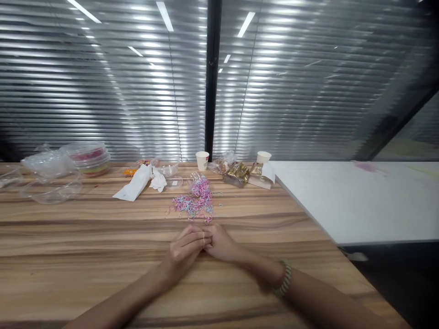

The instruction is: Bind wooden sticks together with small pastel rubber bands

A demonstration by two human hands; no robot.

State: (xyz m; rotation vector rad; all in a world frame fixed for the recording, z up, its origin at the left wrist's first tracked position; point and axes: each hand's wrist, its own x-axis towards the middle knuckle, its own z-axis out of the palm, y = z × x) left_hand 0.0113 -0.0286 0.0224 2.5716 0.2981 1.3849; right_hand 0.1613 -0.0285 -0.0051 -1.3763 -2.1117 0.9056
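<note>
Over the wooden table, my left hand and my right hand meet, fingertips touching. A thin pale rubber band loops across the fingers of my left hand, which are pressed together. My right hand is closed against them, and its fingertips are partly hidden, so what they pinch cannot be made out. Just beyond both hands lies a loose pile of small pink, purple and pale blue rubber bands. Part of the pile sits at the mouth of a clear plastic cup that appears tipped over.
Along the back stand a paper cup, another white cup, gold wrappers and crumpled tissue. A white paper bag and stacked clear containers are left. A white table adjoins on the right.
</note>
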